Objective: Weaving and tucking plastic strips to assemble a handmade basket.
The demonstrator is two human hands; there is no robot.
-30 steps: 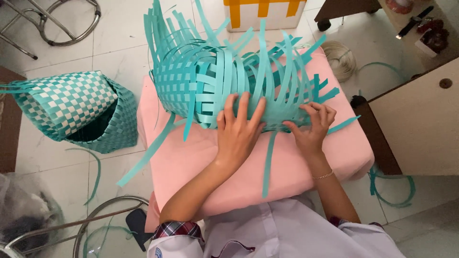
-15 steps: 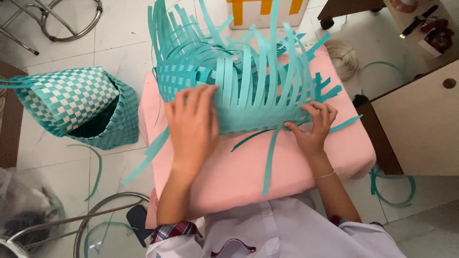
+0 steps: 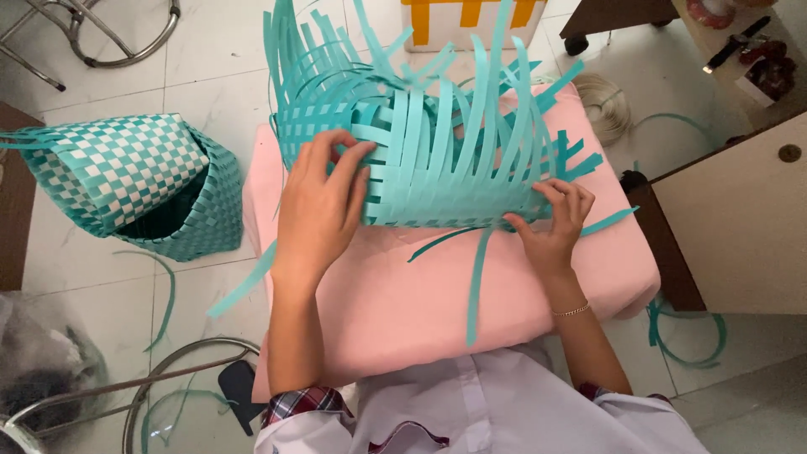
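Left hand shifted since the earlier frame: I see it higher up the left wall of the half-woven basket, fingers now hooked over a strip.

Half-woven basket (image 3: 429, 160) lies on its side on the pink cushion (image 3: 420, 294), turquoise strips throughout. Left hand (image 3: 324, 210) curls onto the woven wall, gripping strips; right hand (image 3: 551, 227) pinches the lower right edge, fingers closed on a strip end. My judgement: base and part of one side are woven; many long strips stand loose and unwoven, so the walls and rim remain. Finished checkered basket (image 3: 126, 185) sits on the floor to the left; loose strip scraps (image 3: 685, 336) lie nearby.
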